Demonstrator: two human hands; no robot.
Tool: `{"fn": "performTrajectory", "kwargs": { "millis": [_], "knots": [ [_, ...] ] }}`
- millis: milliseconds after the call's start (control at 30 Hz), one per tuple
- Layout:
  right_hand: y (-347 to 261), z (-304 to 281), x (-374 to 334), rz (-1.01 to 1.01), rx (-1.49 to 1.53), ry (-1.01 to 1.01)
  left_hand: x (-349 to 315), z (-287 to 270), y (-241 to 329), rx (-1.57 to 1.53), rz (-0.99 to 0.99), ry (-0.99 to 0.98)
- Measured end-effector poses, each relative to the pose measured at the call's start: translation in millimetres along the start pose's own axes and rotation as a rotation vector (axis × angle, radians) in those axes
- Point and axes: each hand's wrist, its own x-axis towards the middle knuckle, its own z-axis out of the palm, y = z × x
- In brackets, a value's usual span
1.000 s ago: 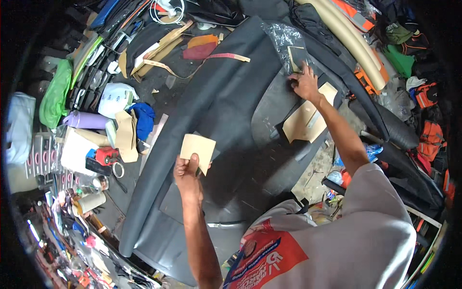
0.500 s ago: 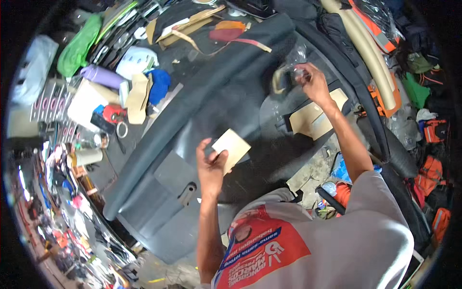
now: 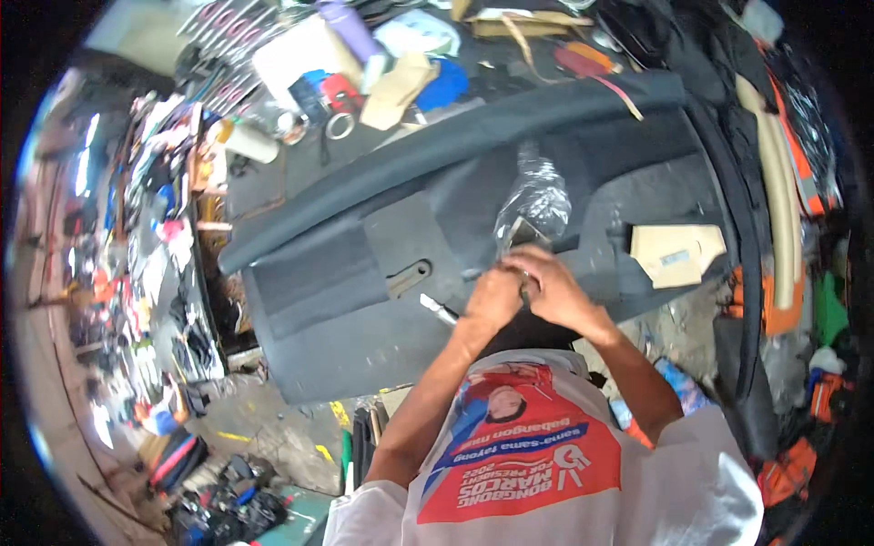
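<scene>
Both my hands are close together at the near end of a clear plastic bag (image 3: pixel 544 196) on the dark sheet (image 3: pixel 337 341). My left hand (image 3: pixel 494 298) is closed, and its fingers seem to grip the bag's end. Closed as well, my right hand (image 3: pixel 553 289) pinches at the same spot, its fingers slightly blurred. A small flat piece (image 3: pixel 521 233) shows at the bag just beyond my fingers; whether it lies inside I cannot tell. A slim silvery tool (image 3: pixel 439 309) rests by my left wrist. Right of my hands lies a tan cardboard pattern (image 3: pixel 678 257).
A long roll of dark material (image 3: pixel 437 173) runs along the sheet's far side. Beyond it are a roll of tape (image 3: pixel 340 126), a blue cloth (image 3: pixel 444 86) and a purple bottle (image 3: pixel 350 29). A beige roll (image 3: pixel 774 200) stands at the right, near orange bags.
My view has swung left. My right hand has brought the plastic bag in from the right, and both hands now meet at its end. The tan card no longer shows in my left hand.
</scene>
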Motion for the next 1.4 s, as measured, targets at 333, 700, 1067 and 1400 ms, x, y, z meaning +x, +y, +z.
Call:
{"fn": "performTrajectory", "kwargs": {
  "millis": [333, 700, 1067, 1400],
  "knots": [
    [-8.2, 39.1, -45.0, 0.505, 0.314, 0.196, -67.0, -29.3, 6.8, -0.277, -0.279, 0.075],
    [28.1, 85.5, -56.8, 0.856, 1.563, 0.209, -78.7, -42.8, -10.8, -0.377, 0.031, -0.007],
    [61.8, 68.2, 164.5, 0.856, 1.38, 0.441, -105.4, -126.5, -42.1, -0.367, -0.139, 0.543],
    [81.6, 84.3, 367.4, 0.908, 1.286, 0.414, -180.6, -60.8, -136.3, -0.286, -0.499, 0.517]
  ]
}}
